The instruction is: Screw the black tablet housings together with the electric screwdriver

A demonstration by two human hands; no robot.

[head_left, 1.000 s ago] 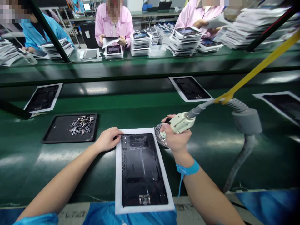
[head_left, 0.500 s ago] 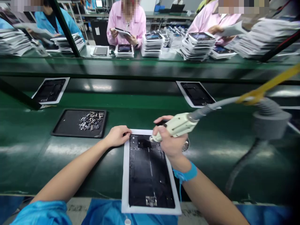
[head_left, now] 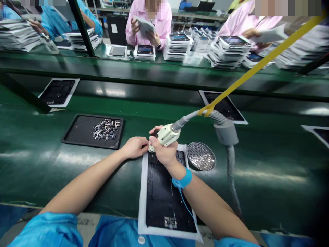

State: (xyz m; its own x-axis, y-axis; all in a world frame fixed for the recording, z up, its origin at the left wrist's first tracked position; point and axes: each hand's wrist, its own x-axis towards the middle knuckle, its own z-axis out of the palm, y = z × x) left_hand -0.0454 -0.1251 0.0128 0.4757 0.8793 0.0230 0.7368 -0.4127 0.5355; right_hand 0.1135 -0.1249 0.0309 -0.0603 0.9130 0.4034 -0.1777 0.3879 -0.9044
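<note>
A tablet housing point(head_left: 167, 192) with a black inside and a white border lies lengthwise before me, its near end at the table's front edge. My left hand point(head_left: 135, 147) is closed at its far left corner, fingertips curled and partly hidden. In my right hand point(head_left: 164, 152) is a cream electric screwdriver point(head_left: 168, 134), its tip down at that same corner, close to my left fingers. A blue wrist strap point(head_left: 183, 179) circles my right wrist. Beside the housing on the right, a round dish point(head_left: 191, 150) contains many small shiny pieces, apparently screws.
To the left, a black tray point(head_left: 79, 132) carries a pile of small metal parts point(head_left: 106, 129). From a yellow strap point(head_left: 259, 65) hangs the screwdriver's grey hose point(head_left: 230, 171). More tablet housings lie farther back. Across the bench, people handle tablets between tall stacks.
My right hand has moved the screwdriver left, from the housing's upper middle to its far left corner. The round dish now shows fully. My left hand stays at the corner.
</note>
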